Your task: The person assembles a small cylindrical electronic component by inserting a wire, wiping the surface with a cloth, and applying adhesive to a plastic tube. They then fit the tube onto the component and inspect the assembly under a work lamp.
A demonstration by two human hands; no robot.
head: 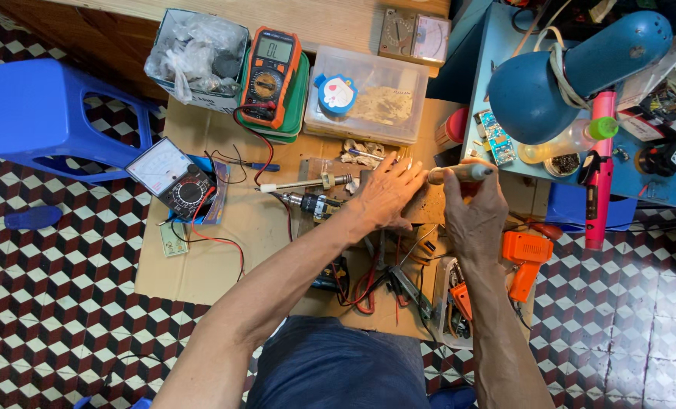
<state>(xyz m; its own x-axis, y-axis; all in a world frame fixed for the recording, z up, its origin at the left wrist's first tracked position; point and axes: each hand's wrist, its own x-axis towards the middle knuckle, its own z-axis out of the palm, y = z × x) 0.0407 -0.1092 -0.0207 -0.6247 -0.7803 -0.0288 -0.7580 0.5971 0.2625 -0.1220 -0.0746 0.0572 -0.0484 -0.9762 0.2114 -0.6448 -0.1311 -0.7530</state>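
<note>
My right hand (472, 212) grips a soldering iron (459, 173) with a pale handle, held level and pointing left. My left hand (387, 193) lies flat, fingers spread, pressing down on a brown board (427, 204) that is mostly hidden under both hands. The iron's tip ends close to my left fingertips. Just left of my left hand lie a small motor-like part (311, 203) and a thin metal probe (300, 184) on the cardboard sheet (217, 257).
An orange digital multimeter (272, 74), an analog meter (173, 176), a clear plastic box (368, 95), a box of bags (194, 53), a blue stool (46, 113), a blue lamp (573, 68), an orange tool (526, 261), and red and black wires (368, 284) surround the work spot.
</note>
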